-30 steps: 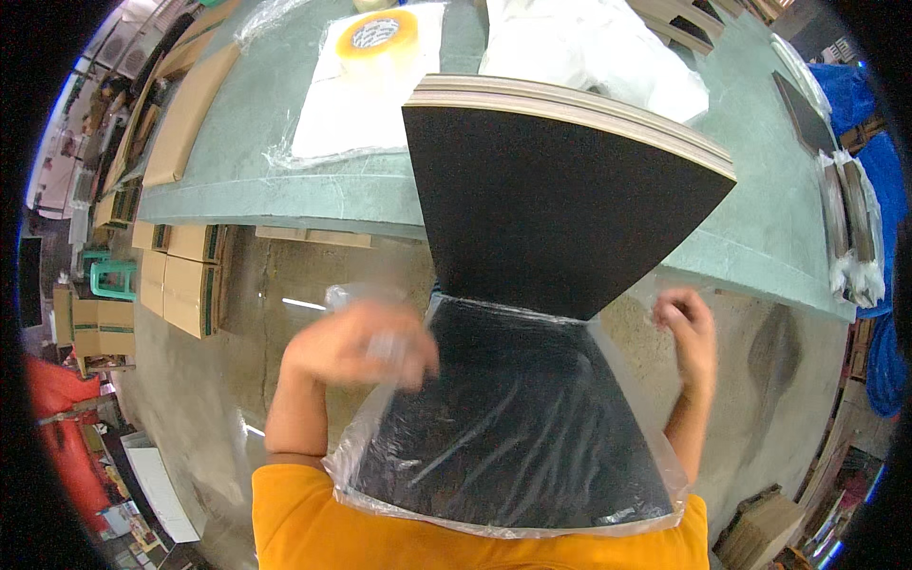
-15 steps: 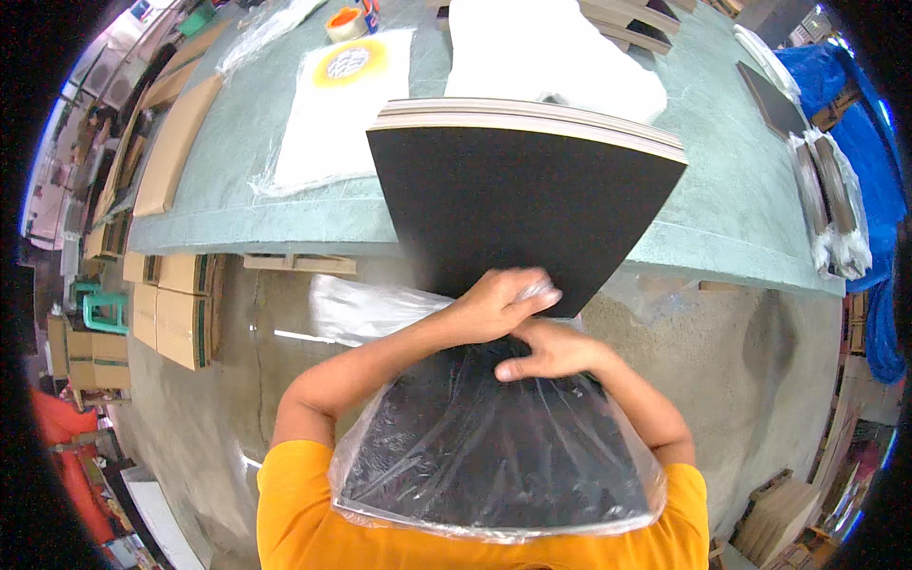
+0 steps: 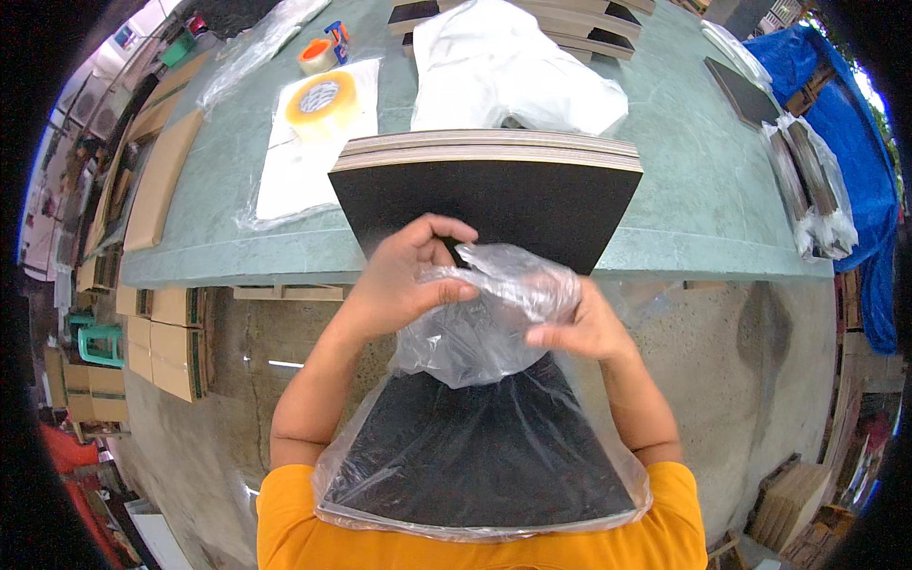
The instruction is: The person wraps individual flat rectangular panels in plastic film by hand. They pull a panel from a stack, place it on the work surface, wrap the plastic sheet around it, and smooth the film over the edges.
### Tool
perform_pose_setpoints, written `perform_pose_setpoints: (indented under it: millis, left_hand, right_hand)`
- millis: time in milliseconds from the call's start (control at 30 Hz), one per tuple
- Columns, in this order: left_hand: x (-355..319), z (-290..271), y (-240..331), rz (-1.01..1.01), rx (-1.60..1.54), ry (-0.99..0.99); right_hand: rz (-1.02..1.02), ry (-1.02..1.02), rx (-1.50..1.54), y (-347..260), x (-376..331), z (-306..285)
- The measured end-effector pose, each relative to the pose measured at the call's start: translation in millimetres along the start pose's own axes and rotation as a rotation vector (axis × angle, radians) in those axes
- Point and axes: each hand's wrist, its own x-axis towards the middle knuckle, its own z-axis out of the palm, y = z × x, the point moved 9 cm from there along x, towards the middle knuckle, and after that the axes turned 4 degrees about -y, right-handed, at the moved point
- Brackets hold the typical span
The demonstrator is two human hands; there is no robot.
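Note:
Close to my body, a black panel point(image 3: 475, 456) sits inside a clear plastic bag point(image 3: 456, 356), with the loose end gathered up between my hands. My left hand point(image 3: 404, 275) has its fingers curled, and an edge of the plastic runs at its thumb. At the other side of the gathered end, my right hand point(image 3: 589, 323) grips the crumpled plastic, part of which covers its fingers. Just beyond the hands, a stack of black-faced boards point(image 3: 494, 195) stands on edge at the table's front, pale layered edges uppermost.
On the green table point(image 3: 228, 204) lie a tape roll point(image 3: 323, 103) on white sheets point(image 3: 285, 180), a tape dispenser point(image 3: 323, 52) and a white plastic heap point(image 3: 513, 71). Plastic-wrapped panels point(image 3: 807, 180) rest at right beside a blue tarp point(image 3: 850, 142). Cardboard boxes point(image 3: 171, 347) stand at left.
My hands have moved apart, drawing the bag's loose end up and spreading it between them. The view has shifted slightly, so the board stack appears farther left and lower.

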Motion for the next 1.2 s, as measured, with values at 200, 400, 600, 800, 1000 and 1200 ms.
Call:
perform_pose_setpoints:
  millis: [200,400,600,800,1000,1200]
  left_hand:
    - [-6.4,-13.4,-15.5,-0.175,0.138,0.057]
    - [-18.6,-16.6,49.0,0.186,0.680,0.307]
    - [-3.5,53.6,28.7,0.037,0.062,-0.073]
    - [-62.2,-105.4,-17.5,-0.108,0.432,0.529]
    - [-21.8,24.9,50.0,0.043,0.278,0.002]
    - [-14.8,27.4,28.5,-0.022,0.068,-0.009]
  right_hand:
    - [0.029,0.175,-0.082,-22.5,2.6,-22.4]
    - [0.120,0.182,-0.114,-18.2,-2.1,-27.9]
    - [-0.068,0.117,0.448,-6.4,20.3,5.3]
    - [0.006,0.212,0.289,-24.7,-9.4,-31.0]
    - [0.023,0.199,0.003,-22.5,16.6,8.3]
    - [-0.057,0.257,0.342,-9.4,20.7,3.4]
